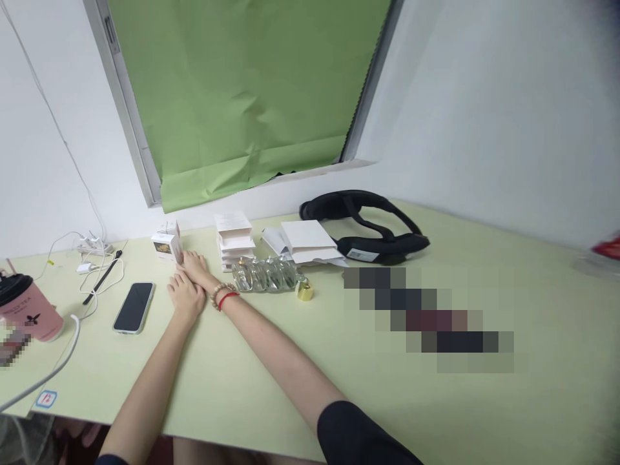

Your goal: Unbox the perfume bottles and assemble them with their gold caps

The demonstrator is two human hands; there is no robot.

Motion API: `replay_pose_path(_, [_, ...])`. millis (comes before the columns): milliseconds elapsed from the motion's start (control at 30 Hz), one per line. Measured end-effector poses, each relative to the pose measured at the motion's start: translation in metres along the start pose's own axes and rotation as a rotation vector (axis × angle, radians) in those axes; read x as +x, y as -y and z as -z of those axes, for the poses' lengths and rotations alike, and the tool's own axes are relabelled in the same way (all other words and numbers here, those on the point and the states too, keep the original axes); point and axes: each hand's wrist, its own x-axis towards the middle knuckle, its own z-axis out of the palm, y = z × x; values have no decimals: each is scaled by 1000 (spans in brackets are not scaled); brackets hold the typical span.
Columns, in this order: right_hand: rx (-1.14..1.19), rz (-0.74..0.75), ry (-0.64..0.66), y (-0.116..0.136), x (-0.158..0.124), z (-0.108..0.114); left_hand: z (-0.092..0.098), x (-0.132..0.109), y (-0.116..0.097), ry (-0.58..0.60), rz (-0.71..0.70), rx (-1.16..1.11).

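Note:
A small white box (166, 247) with a dark and gold picture on its front stands upright near the wall. My right hand (196, 270), with a beaded bracelet and a red cord at the wrist, has its fingers at the box's lower right edge. Just in front of it, my left hand (186, 294) rests low over the table, fingers loosely apart and holding nothing visible. Several clear glass bottles (266, 275) lie in a row right of my wrists. A gold cap (305, 292) sits at the row's right end.
Behind the bottles are a stack of white cartons (235, 236) and flattened white boxes (310, 242). A black headset-like strap (382, 248) lies further right. At left are a phone (134, 308), a pink drink cup (36, 310), and a power strip (94, 247) with cables.

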Motion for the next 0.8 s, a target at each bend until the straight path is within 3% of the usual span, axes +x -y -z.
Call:
replay_pose_path(100, [-5,-35,5,3,-8,4,8,4,3,-47,64,-166])
replay_pose_path(200, [5,-18,22,5,-23,10,18,9,10,-227,68,-304])
replay_pose_path(300, [-2,50,36,9,-44,21,27,14,21,-398,37,-331])
replay_pose_path(433, [9,86,80,11,-70,42,32,19,39,-507,17,-359])
replay_pose_path(533, [47,52,128,10,-85,55,30,21,48,-505,-30,-440])
replay_pose_path(667, [58,59,138,8,-97,64,25,21,47,-377,-120,-639])
replay_pose_path(800, [61,116,146,7,-102,65,24,20,42,-332,-89,-814])
